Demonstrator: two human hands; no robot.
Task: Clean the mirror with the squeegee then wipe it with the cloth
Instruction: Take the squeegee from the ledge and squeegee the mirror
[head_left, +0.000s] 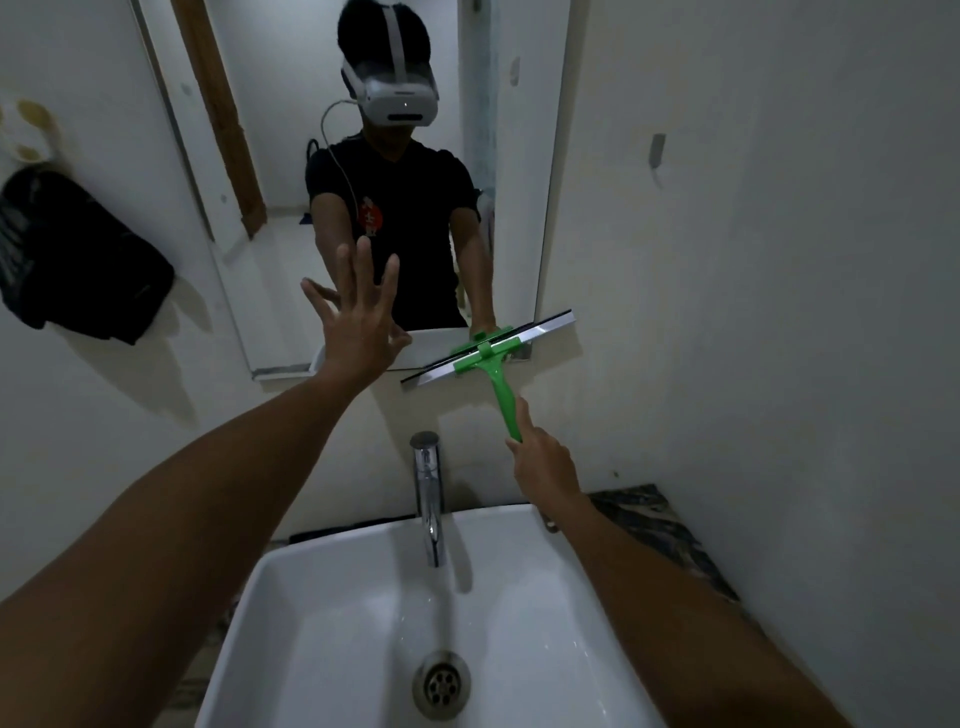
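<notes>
The mirror (363, 156) hangs on the wall above the sink (519, 561). The green squeegee (491, 358) sits at the mirror's lower right corner, tilted, with its blade half off the glass and overhanging the wall to the right. The right hand (545, 462) grasps the lower end of the handle, index finger laid along it. The left hand (358, 317) is spread wide, fingers straight, at the lower left part of the glass; whether the palm touches it I cannot tell.

Risks, as I judge them: a bare palm on the glass would leave prints where the blade should clear. The tilted blade running off the edge would leave streaks along the bottom strip. A grip so far down the handle gives weak pressure, so the blade may skip. The faucet (428, 499) stands just below the handle and could be knocked on a downward stroke.

Count: one mirror, one sink, one dark cloth (78, 260) hanging on the left wall, one squeegee, one faucet, two hands.
</notes>
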